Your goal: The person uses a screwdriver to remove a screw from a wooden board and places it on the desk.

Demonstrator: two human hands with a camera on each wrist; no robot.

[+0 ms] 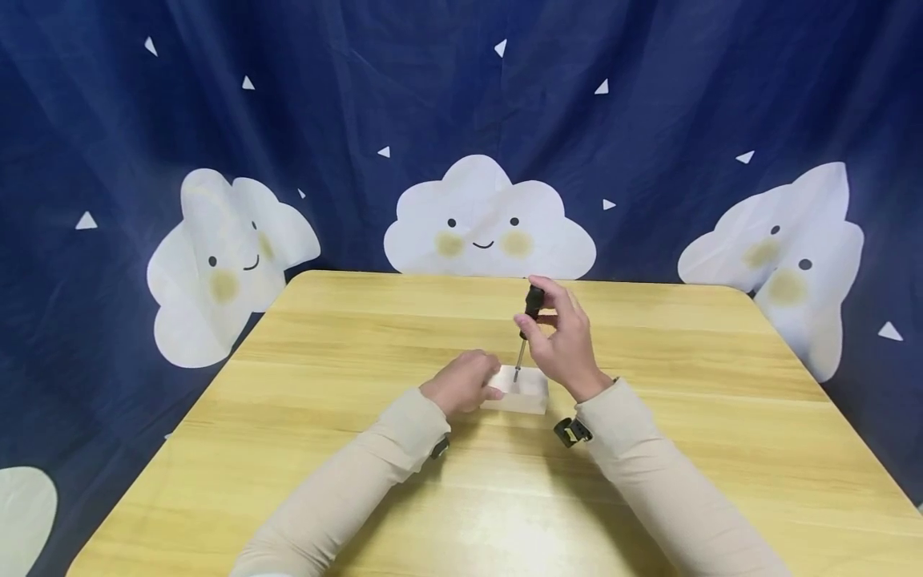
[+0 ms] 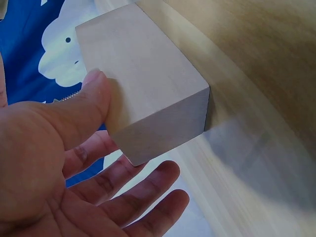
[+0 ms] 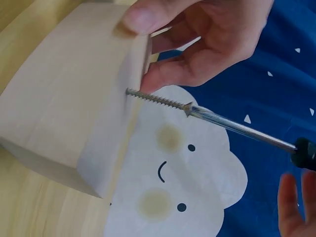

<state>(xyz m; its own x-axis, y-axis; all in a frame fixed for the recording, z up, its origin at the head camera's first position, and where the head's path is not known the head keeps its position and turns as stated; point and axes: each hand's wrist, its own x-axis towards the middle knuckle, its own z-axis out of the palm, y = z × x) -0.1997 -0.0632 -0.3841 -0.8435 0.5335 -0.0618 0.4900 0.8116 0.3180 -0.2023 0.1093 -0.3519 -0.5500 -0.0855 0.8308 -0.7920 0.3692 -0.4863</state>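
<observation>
A pale wooden block [image 1: 530,402] rests on the table, and my left hand [image 1: 464,381] grips its left end between thumb and fingers. In the left wrist view the thumb presses one face of the block [image 2: 148,69]. A threaded screw [image 3: 158,100] stands in the block's top face, most of its thread exposed. My right hand [image 1: 568,340] holds the black handle of a screwdriver [image 1: 534,301] above the block, with the thumb and fingertips around it. The screwdriver's metal shaft [image 3: 242,127] meets the screw head in line with the screw, slightly tilted.
The light wood-grain table [image 1: 288,449] extends around both hands. Behind it hangs a dark blue curtain [image 1: 346,72] printed with white clouds and small triangles. A black strap with a buckle [image 1: 572,432] sits below the right wrist.
</observation>
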